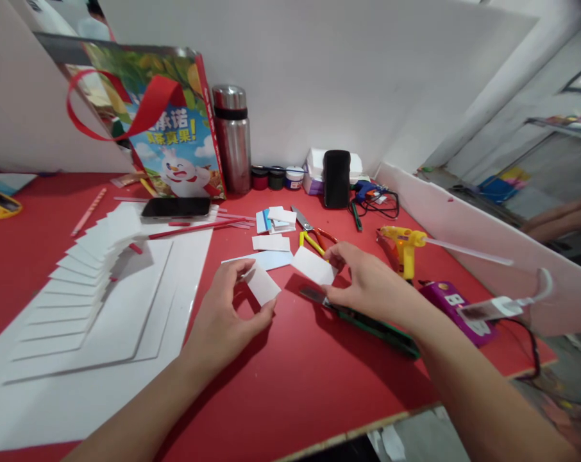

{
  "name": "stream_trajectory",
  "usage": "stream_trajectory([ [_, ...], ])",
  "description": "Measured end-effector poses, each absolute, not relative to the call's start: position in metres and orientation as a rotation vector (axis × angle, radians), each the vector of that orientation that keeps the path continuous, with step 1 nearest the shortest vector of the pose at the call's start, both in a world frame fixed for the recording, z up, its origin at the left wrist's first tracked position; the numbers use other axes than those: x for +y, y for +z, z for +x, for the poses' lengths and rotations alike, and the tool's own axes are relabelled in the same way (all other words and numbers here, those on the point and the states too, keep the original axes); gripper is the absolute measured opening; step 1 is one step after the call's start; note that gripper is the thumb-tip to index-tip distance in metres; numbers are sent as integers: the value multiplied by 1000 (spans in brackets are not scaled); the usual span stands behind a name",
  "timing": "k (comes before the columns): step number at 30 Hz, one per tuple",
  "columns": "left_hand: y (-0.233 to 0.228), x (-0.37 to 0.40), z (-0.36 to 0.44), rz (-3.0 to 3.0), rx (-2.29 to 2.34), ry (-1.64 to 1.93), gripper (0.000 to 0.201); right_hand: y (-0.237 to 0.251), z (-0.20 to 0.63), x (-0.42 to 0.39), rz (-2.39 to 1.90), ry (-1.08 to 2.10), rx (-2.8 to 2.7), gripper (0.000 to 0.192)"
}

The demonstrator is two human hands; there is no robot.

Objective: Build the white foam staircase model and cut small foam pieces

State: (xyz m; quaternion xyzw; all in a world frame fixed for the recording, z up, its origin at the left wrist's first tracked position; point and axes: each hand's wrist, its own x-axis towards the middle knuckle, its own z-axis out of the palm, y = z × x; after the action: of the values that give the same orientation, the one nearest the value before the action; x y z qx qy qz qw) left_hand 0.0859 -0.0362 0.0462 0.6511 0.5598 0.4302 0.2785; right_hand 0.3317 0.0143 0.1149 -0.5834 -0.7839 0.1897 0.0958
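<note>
My left hand (pixel 235 305) pinches a small white card piece (pixel 263 283) between thumb and fingers, just above the red table. In my right hand (pixel 360 276) is another white card piece (pixel 313 265), gripped at its right edge and tilted. Under the right hand lies a green utility knife (pixel 377 330) with its blade (pixel 312 294) showing to the left. Beyond the hands are more white card strips (pixel 271 243), a small pile of cut pieces (pixel 277 219) and red-handled scissors (pixel 314 228). A stepped white card model (pixel 79 289) stands at the left.
A yellow glue gun (pixel 403 244) and a purple power strip (pixel 456 311) sit at the right. Along the back are a gift bag (pixel 175 147), a steel flask (pixel 233 141), paint jars (pixel 276 178) and a black phone-like object (pixel 336 179). A phone (pixel 176 206) lies behind the model.
</note>
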Motion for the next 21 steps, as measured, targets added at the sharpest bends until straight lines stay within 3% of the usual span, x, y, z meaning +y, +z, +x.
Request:
stream_trajectory([
  [3,46,-38,89,1695,1386,1277,55,107,311,-2,-1582,713,-2236,29],
  [8,41,-38,91,1786,1305,1212,59,77,283,-12,-1407,1254,-1893,7],
  [10,39,-37,90,1760,1337,1166,58,70,279,-12,-1358,1361,-1821,11],
  [16,37,-36,89,1733,1385,1140,61,81,273,-20,-1486,1129,-1976,21],
  [21,45,-30,89,1314,1323,1391,56,81,261,-19,-1563,1076,-2016,31],
])
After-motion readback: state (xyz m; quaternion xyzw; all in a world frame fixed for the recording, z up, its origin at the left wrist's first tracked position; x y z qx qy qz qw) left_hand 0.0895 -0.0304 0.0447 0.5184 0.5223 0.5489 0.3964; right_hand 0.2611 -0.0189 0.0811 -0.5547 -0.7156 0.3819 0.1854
